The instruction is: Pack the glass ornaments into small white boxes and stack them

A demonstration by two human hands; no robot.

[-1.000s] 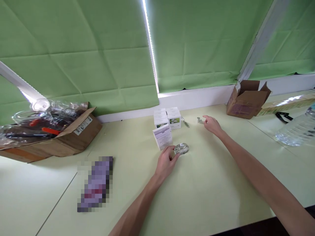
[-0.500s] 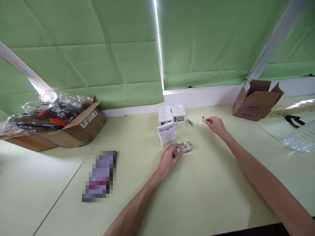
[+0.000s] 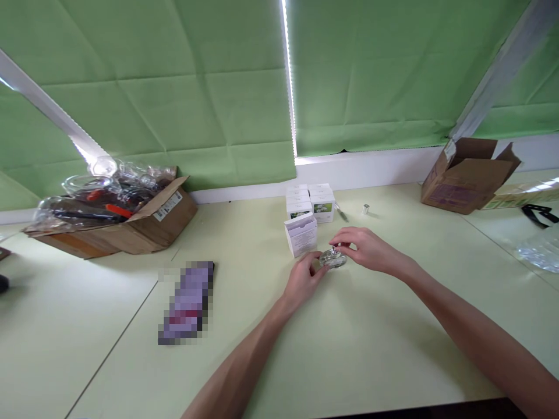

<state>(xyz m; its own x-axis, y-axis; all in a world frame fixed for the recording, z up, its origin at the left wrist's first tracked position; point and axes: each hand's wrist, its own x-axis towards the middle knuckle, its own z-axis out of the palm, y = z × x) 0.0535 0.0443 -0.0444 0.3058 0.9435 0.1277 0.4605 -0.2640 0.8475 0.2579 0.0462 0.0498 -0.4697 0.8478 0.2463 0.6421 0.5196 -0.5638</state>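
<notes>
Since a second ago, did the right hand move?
Yes. The right hand left the small silver cap and came nearer, onto the glass bottle.

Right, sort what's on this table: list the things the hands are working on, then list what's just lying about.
In hand:
- glass bottle, held by left hand, right hand at its top
- opened white box beside it

Lying about:
- stacked white boxes
- small silver cap
- cardboard box of plastic-wrapped items
- open cardboard box
</notes>
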